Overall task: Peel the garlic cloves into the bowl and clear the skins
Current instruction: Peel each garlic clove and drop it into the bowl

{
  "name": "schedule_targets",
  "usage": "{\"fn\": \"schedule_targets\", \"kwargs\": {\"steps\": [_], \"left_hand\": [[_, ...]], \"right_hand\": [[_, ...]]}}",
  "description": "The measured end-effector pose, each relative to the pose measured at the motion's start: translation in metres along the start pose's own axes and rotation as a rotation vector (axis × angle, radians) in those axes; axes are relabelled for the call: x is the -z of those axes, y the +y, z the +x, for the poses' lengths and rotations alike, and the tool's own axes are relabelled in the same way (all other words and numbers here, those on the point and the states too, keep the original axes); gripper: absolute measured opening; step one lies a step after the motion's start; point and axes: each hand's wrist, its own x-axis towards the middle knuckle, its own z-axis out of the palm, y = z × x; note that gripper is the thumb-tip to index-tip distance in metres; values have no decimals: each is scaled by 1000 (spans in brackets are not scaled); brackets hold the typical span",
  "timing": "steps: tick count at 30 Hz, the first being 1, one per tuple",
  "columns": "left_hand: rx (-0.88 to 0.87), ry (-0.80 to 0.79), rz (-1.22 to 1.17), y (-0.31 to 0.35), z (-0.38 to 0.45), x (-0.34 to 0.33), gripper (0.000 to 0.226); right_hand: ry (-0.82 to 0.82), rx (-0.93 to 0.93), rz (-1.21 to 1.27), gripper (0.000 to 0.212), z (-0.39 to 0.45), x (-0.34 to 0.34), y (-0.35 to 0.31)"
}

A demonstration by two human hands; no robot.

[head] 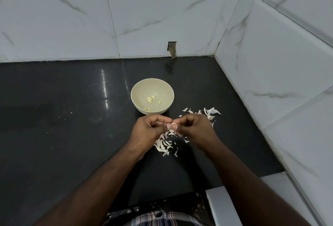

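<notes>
left hand (150,128) + right hand (191,126) pinch one clove (173,124) between fingertips | bowl (137,89) just beyond grip, slightly left | skins (164,144) beneath on table (72,135)

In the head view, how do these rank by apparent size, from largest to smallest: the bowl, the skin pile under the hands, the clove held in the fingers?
1. bowl
2. skin pile, partly hidden by the hands, so only its visible part is ranked
3. clove, pinched between left hand and right hand
</notes>
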Motion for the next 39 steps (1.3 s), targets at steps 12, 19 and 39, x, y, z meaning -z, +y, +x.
{"fn": "schedule_targets", "kwargs": {"steps": [12,19,39], "left_hand": [[-85,-69,41,-3,3,1,7],[92,-109,-216,-7,5,0,8],[-26,-28,188,-11,10,3,18]], "right_hand": [[-57,-36,78,8,0,0,1],[-64,-41,113,10,2,3,5],[-31,5,-51,18,9,6,5]]}}
